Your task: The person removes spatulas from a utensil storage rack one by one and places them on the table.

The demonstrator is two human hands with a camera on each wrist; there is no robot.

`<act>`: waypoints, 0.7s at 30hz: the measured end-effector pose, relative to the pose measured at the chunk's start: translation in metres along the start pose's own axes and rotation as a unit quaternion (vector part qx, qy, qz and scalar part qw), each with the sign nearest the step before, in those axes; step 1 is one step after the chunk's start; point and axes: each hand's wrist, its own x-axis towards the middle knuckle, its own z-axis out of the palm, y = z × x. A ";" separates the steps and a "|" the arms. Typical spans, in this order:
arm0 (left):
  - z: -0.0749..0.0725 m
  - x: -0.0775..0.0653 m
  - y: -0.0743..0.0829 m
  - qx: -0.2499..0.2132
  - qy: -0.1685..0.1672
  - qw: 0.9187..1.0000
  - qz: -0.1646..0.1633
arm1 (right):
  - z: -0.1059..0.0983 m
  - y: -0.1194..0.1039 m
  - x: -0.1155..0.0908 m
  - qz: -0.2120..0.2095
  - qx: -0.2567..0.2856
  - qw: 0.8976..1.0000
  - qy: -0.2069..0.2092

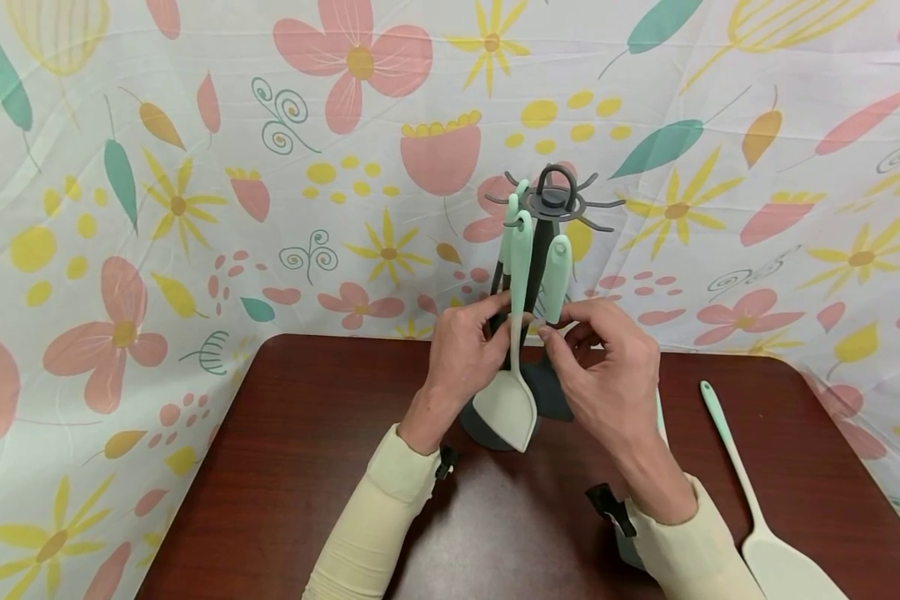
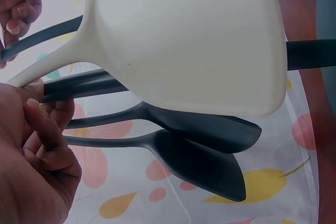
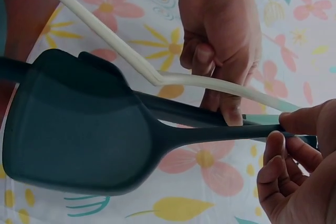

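Observation:
A dark utensil stand [image 1: 543, 250] with a ring of hooks at its top stands at the back of the table. My left hand [image 1: 459, 350] grips its pole [image 2: 79, 88]. From the stand's front hangs a cream turner [image 1: 506, 408] with a mint handle, passing in front of my left fingertips. My right hand [image 1: 611, 362] pinches the neck of a dark turner [image 3: 79, 124], just below its mint handle [image 1: 558, 275]. That handle's top sits lower than the hooks. Two dark utensils [image 2: 205, 169] hang behind, seen in the left wrist view.
On the table's right lies a cream turner [image 1: 783, 558] with a mint handle. Another utensil [image 1: 630, 550] lies partly hidden under my right forearm. The stand's round base [image 1: 487, 429] rests on the brown table [image 1: 307, 467]. A flowered cloth [image 1: 195, 167] hangs behind.

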 end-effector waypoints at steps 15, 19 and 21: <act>0.002 -0.001 0.001 0.003 -0.006 1.000 -0.005 | -0.009 0.007 -0.007 -0.010 0.002 1.000 0.025; 0.002 -0.001 0.001 -0.001 -0.003 1.000 -0.002 | -0.012 0.003 -0.008 -0.012 -0.007 0.999 0.034; 0.001 -0.001 0.001 -0.001 -0.001 1.000 0.000 | -0.014 0.003 -0.009 -0.010 -0.012 0.999 0.037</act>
